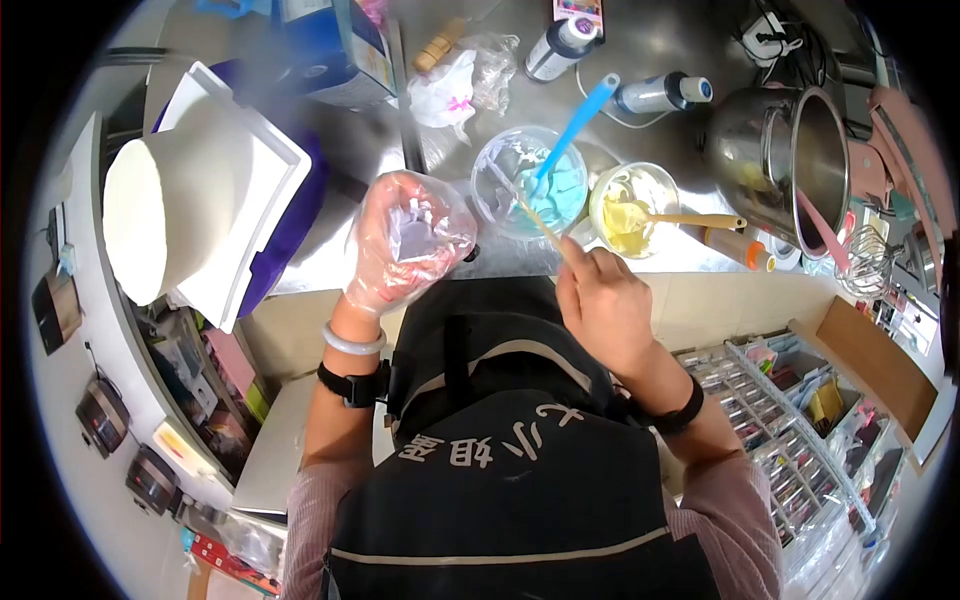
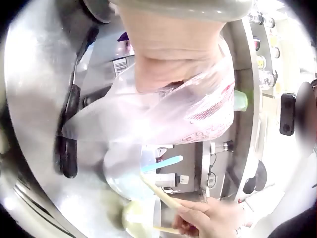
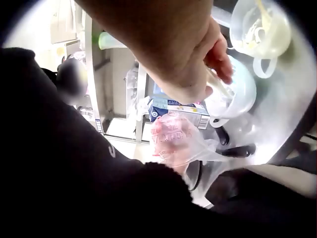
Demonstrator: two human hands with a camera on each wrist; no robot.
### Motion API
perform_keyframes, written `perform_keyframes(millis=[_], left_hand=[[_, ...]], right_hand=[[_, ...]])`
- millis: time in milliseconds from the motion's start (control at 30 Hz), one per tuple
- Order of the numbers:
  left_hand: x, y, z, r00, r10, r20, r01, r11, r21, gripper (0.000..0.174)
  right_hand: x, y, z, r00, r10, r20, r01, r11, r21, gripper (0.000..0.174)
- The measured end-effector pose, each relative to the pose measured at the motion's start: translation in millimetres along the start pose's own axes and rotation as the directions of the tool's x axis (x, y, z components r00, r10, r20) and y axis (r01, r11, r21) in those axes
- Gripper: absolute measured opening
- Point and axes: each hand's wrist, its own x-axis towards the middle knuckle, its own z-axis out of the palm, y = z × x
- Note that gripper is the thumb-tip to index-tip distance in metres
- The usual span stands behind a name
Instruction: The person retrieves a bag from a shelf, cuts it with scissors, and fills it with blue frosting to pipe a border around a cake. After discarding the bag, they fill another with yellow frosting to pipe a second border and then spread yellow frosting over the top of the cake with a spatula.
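Note:
My left hand (image 1: 388, 245) holds a clear plastic piping bag (image 2: 148, 116), its top folded over the fingers and its narrow end hanging down. Lilac cream (image 1: 412, 232) sits in the bag's mouth. With curled fingers my right hand (image 1: 608, 305) grips the pale handle of a spatula (image 1: 541, 226). The spatula's far end is inside a clear plastic bowl (image 1: 482, 205), which carries lilac smears on one side and teal cream (image 1: 563, 190) on the other. A blue spatula (image 1: 582, 118) leans in that bowl. Beside it stands a jug (image 1: 597, 215) of yellow and white cream with a wooden-handled spatula (image 1: 695, 219).
A steel mixer bowl (image 1: 745, 150) and a whisk (image 1: 868, 262) are at the right. Two bottles (image 1: 560, 50) (image 1: 655, 93) lie at the back. A blue carton (image 1: 340, 60) and a white cylinder (image 1: 135, 220) on a white tray occupy the left. Crumpled plastic (image 1: 445, 95) lies behind the bowl.

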Motion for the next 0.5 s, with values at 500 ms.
perform_keyframes(millis=[500], left_hand=[[-21.3,90.5,25.7,0.952,0.279,0.128,-0.264,0.957,-0.118,0.052]], right_hand=[[44.3,-43.8,-25.1,0.624,-0.332,0.707,-0.780,-0.324,0.536,0.039]])
